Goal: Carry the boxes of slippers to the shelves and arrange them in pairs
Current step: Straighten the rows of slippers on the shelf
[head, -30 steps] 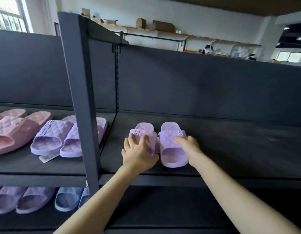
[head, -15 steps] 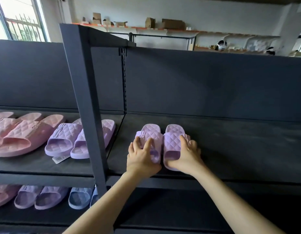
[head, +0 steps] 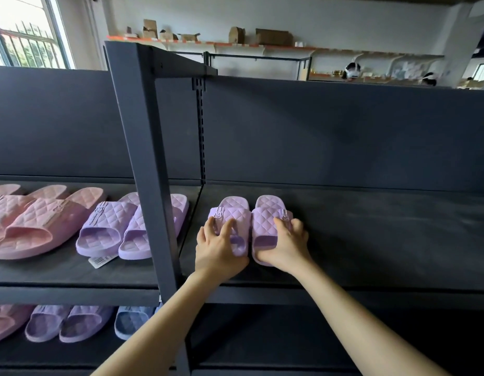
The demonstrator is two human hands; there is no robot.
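Two lilac quilted slippers stand side by side, touching, on the dark middle shelf (head: 371,240), just right of the upright post. My left hand (head: 217,251) holds the left slipper (head: 232,210) at its open front end, thumb on top of the strap and fingers round its left side. My right hand (head: 287,245) grips the right slipper (head: 268,213) the same way, thumb over the strap and fingers on its right side. Both slippers lie flat on the shelf. No box is in view.
A dark metal post (head: 148,172) divides the shelving left of my hands. Beyond it on the same shelf sit another lilac pair (head: 110,226) with a tag and pink slippers (head: 31,223). The lower shelf holds lilac slippers (head: 59,321) and blue slippers (head: 132,318).
The two slippers have been pushed together until they touch and line up. My right hand moved from the slipper's outer edge onto its front end. The left hand stayed on its slipper.
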